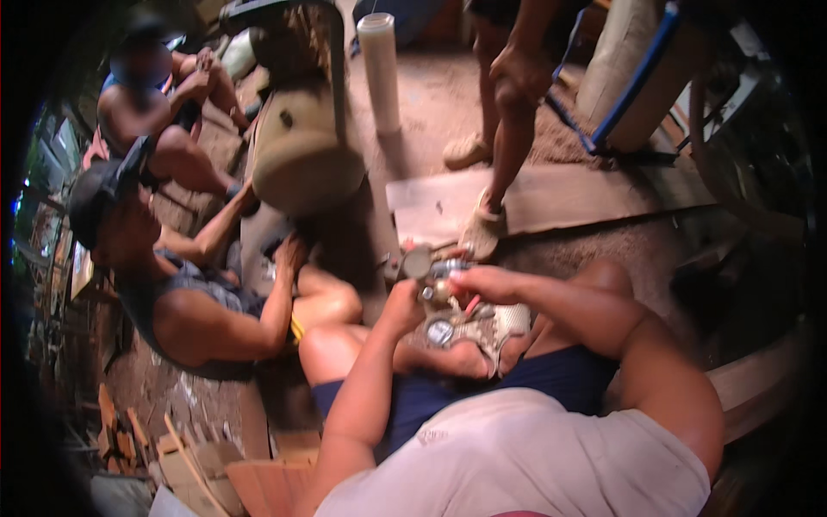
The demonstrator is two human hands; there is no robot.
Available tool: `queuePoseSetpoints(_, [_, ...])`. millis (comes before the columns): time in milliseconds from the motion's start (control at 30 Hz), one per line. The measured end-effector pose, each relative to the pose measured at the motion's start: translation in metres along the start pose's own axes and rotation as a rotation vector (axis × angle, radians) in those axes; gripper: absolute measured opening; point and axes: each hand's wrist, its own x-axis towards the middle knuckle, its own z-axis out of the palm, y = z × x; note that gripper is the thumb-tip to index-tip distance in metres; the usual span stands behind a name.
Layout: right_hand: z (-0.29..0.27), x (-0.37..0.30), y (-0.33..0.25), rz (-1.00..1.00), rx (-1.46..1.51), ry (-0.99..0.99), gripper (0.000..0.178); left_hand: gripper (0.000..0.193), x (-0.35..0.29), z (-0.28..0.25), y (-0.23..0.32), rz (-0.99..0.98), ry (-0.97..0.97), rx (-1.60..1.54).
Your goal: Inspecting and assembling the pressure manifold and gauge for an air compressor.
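My left hand is closed in a fist at the left side of a cluster of metal parts, low in front of my knees. What it grips is hidden by its fingers. From the other side my right hand closes on a brass-and-silver metal fitting. A short red piece sticks out below the right hand. Just beyond the hands is a round grey metal disc. Nearer to me, by my feet, shows a round dial gauge with a pale face. Blur hides how the parts join.
A beige rounded tank with a dark frame stands ahead-left. Beside me sits a person in a cap; another person sits farther back. A standing person's clog is close beyond the parts. Boards and a clear plastic roll lie beyond.
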Motion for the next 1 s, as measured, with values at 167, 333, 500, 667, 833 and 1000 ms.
queuePoseSetpoints(167, [-0.003,0.005,0.011,-0.072,-0.106,0.121,0.042,0.029,-0.005,-0.003,-0.028,-0.243,-0.081,-0.032])
queuePoseSetpoints(333, [0.008,-0.001,0.002,-0.186,-0.202,0.162,0.044,0.033,-0.011,-0.005,-0.022,-0.266,0.025,-0.644])
queuePoseSetpoints(500, [-0.009,0.016,0.016,-0.29,-0.254,0.15,0.04,0.04,-0.007,-0.004,-0.005,-0.356,0.091,-0.968])
queuePoseSetpoints(667, [0.011,0.011,0.007,-0.325,-0.21,0.153,0.039,0.056,-0.013,0.001,-0.014,-0.293,0.017,-1.191])
queuePoseSetpoints(833, [0.008,0.013,0.014,-0.31,-0.123,0.133,0.036,0.055,-0.013,0.004,-0.014,-0.26,-0.042,-1.245])
queuePoseSetpoints(1000, [-0.012,0.024,0.03,-0.276,-0.088,0.154,0.043,0.064,-0.007,0.008,-0.002,-0.251,-0.06,-1.28])
